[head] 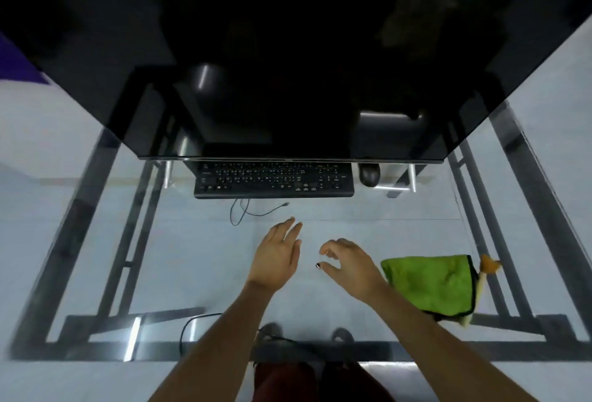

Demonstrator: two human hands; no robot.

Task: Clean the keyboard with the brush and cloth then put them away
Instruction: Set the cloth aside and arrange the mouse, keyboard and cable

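Note:
A black keyboard (274,180) lies on the glass desk (198,241), just under the monitor's lower edge. A green cloth (429,283) lies at the near right of the desk. A brush (483,276) with orange bristles and a pale handle sticks out from under the cloth's right side. My left hand (277,257) hovers over the glass in front of the keyboard, fingers straight and empty. My right hand (347,265) is beside it, fingers curled but apart, holding nothing, just left of the cloth.
A large dark monitor (288,65) fills the top of the view. A black mouse (369,175) sits right of the keyboard. The keyboard's cable (253,209) loops on the glass. Metal desk legs (519,209) and the floor show through the glass.

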